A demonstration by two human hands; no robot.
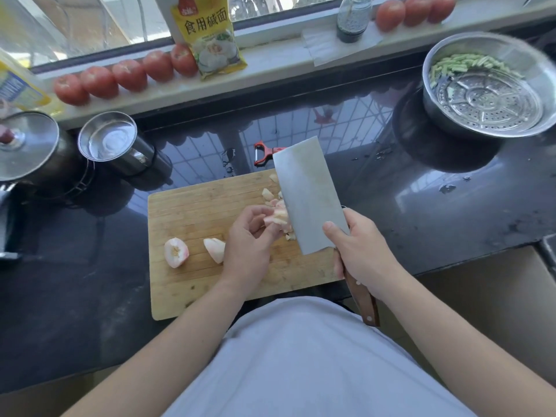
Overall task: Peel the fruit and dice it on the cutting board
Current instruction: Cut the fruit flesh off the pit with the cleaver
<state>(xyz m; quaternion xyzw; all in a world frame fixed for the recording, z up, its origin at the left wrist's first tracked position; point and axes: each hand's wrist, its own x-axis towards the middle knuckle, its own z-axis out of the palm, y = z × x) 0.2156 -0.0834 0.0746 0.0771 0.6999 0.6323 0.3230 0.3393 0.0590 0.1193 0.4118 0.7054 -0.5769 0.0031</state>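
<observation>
A: Two steel vessels stand at far left on the dark glossy counter (421, 206): a lidded pot (27, 145) and, just beside it, a steel cup (108, 139). Behind them, tomatoes (126, 74) line the pale window ledge (270, 60), with a yellow packet (207, 37) leaning upright against the glass.

B: Centre of the counter?

A: Bamboo cutting board (195, 215), near edge close to the person's body. Peeled fruit on it, flesh pale cream with pink blush. Left to right: a rounded core piece (176, 252) showing a pitted hollow, a wedge (214, 249) just beside it, then a heap of diced pieces (278, 212) toward the board's right side.

B: Hands?

A: Left hand (249, 245) has its fingers curled round some of the diced pieces, touching the heap. Right hand (361, 254) is clenched round the wooden handle of a cleaver (310, 197), thumb pressed on the blade's flat. Blade is tilted, lower edge against the heap; cannot tell whether it touches the board.

B: Further right?

A: Red peeler (264, 152) lies just behind the board, partly hidden by the blade. On the ledge, a dark bottle (353, 18) and more tomatoes. Far right, a steel basin (493, 85) holds a perforated steamer plate and chopped green pieces.
</observation>
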